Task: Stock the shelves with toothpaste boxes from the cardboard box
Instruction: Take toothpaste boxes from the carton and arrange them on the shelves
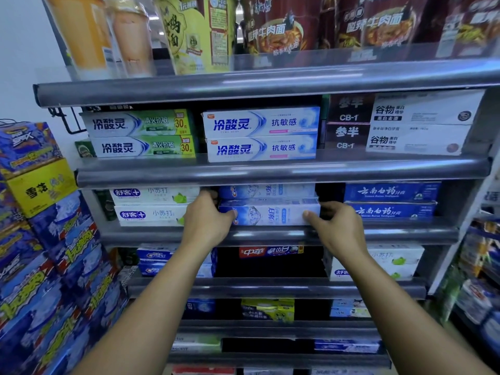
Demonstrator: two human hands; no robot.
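Both hands are at the third shelf point(270, 235) from the top, on a pale blue toothpaste box point(270, 213) that lies lengthwise at the shelf's front lip, in the middle of the row. The left hand point(208, 220) has its grip pinching the box's left end, thumb across the front face and fingers curled behind the end; the right hand point(334, 226) pinches the right end the same way, thumb on the front. A second box of the same kind point(266, 191) lies directly on top of it, partly hidden by the shelf edge above. Close on the left, touching or nearly touching the left hand, stand two stacked white soda-toothpaste boxes point(151, 207); just beside the right hand are two stacked dark blue boxes point(392, 201), so the held box sits in a narrow slot between neighbours. The shelf above carries green-and-white boxes point(140, 133), blue-and-white boxes point(261, 135) and black-and-white boxes point(397, 123), each two high. The top shelf holds instant noodle cups point(194, 33). Below the arms, a red-and-blue box point(270, 251) sits at the middle of the next shelf with a dark gap under it (the forearms cover part of that row). At far left, stacked blue drink cartons point(48, 280) crowd the shelf's side, with a yellow carton point(40, 188) among them.
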